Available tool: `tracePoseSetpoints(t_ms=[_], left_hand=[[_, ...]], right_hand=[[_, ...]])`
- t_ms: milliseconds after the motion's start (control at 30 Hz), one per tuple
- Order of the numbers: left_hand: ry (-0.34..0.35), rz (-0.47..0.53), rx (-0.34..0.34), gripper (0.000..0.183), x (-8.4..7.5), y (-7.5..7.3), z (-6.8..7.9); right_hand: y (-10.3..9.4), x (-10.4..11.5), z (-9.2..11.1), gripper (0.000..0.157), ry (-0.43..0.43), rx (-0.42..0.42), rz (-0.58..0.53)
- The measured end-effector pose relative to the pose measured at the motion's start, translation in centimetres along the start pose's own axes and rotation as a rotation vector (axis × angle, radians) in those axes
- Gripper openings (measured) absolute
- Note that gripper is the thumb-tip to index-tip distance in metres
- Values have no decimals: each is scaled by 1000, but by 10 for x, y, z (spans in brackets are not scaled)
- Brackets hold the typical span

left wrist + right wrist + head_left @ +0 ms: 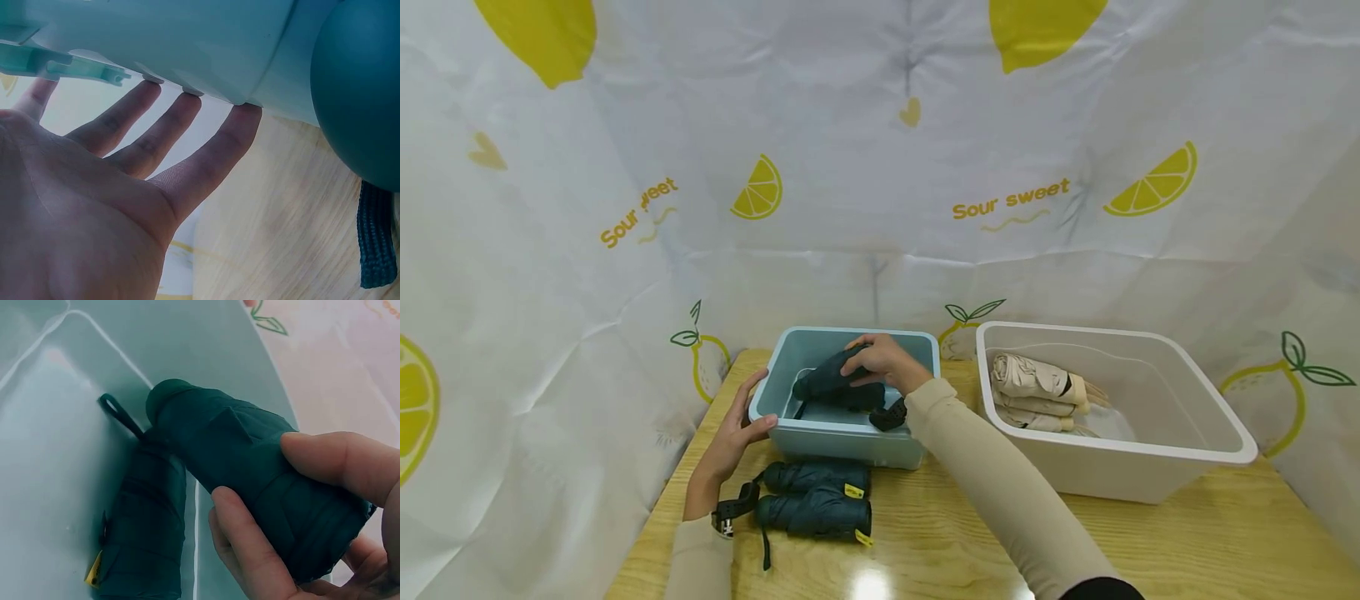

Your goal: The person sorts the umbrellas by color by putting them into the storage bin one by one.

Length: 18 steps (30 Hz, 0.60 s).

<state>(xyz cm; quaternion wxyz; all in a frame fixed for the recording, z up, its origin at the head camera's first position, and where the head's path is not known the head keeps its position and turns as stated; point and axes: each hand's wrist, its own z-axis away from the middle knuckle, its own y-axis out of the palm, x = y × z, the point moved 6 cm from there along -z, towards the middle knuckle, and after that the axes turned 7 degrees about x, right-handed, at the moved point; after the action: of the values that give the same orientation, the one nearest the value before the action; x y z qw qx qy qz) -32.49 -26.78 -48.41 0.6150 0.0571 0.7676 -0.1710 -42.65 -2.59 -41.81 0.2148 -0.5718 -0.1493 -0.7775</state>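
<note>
My right hand (pixel 889 362) grips a folded dark green umbrella (pixel 231 469) between thumb and fingers, tilted inside the blue-green bin (pixel 850 443). A second folded umbrella (pixel 144 531) lies on the bin's floor beneath it, with a wrist loop and a yellow tag showing. At the bin's left side, my left hand (pixel 730 437) touches the outer wall with fairly straight, spread fingertips (pixel 247 115). Two more folded umbrellas, a farther one (pixel 816 477) and a nearer one (pixel 812 512), lie side by side on the table just in front of the bin.
A larger white bin (pixel 1120 450) stands to the right, with several rolled beige cloth bundles (pixel 1033 379) at its left end. Under everything is a wooden table (pixel 955 533). A lemon-print sheet (pixel 865 200) hangs behind and at the sides.
</note>
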Motion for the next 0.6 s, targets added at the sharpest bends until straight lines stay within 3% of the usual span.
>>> tracePoseSetpoints(t_ms=[333,600], left_hand=[[6,15,6,77,1,0,1],[-1,11,0,77,2,0,0]], right_hand=[[7,-3,-8,38,20,31,113],[9,-4,-15,37,48,36,124]])
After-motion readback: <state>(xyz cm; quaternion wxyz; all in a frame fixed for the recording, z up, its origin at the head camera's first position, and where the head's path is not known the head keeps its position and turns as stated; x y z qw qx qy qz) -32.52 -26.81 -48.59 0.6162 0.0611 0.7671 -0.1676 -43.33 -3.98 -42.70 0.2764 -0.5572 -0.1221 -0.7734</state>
